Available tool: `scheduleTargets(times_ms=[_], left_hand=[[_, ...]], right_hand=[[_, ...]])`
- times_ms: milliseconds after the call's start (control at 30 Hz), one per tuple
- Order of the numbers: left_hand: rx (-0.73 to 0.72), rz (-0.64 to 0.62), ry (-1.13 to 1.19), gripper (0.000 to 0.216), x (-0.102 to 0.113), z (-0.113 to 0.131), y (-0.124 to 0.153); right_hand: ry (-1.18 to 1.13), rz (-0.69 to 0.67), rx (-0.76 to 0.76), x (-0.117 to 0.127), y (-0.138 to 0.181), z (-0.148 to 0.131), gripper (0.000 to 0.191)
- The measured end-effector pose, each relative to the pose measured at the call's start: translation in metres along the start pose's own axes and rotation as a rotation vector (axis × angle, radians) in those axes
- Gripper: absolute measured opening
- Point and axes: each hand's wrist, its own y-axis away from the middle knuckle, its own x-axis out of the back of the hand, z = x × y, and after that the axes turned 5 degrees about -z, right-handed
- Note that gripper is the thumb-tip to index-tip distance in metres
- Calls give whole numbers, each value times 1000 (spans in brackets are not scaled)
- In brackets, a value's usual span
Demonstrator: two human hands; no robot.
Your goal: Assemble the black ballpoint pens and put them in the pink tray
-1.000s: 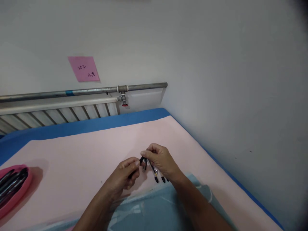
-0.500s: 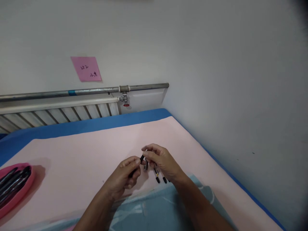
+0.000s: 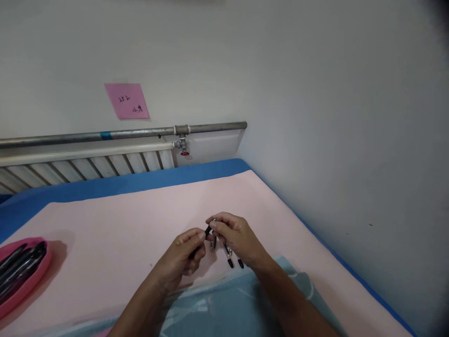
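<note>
Between my two hands is a slim black pen [image 3: 208, 231], slanted up to the right over the pink sheet. My left hand [image 3: 187, 250] is closed around its lower part. The fingertips of my right hand [image 3: 233, 234] pinch its upper end, and the exact tip is covered by them. Just beneath my right hand lie several pen parts: a short dark and silvery piece [image 3: 213, 242], a clear pen refill with a black tip [image 3: 229, 260], and another black tip [image 3: 240, 263]. My right hand and wrist partly hide these pieces.
A pink basket [image 3: 47, 267] at the left holds several black pens [image 3: 21, 267]. The pink sheet [image 3: 122, 234] lies over a blue surface [image 3: 168, 175]. A blue-green cloth or bag [image 3: 217, 304] lies nearest me. Walls, a pipe [image 3: 140, 133] and a radiator [image 3: 105, 161] border the back.
Both hands keep the same grip on the pen. My right hand has shifted very slightly, and the whole view has moved a little.
</note>
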Motion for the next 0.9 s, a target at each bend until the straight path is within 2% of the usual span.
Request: scheduleTargets(times_ms=[100,267,433,667,833,900], left_hand=[[-7,12,-24,31,1,-1,-1],[-17,-18,3,29,1,0,0],[-42,27,-109,32,-1,0,-1],[-250,147,-425,32,0,-7,-5],[-99,75,-164,33,-3,-2,-3],[-95,47,-91,33,-5,-1,-1]], right_hand=[[40,47,5,0,-1,2,22],[-87,-65,-44,2,-1,0,22],[57,41,41,1,-2,6,20],[133,100,18,0,-2,3,25],[-130,-42,-6,2,-3,3,22],[-149,-31,2,2,-4,4,21]])
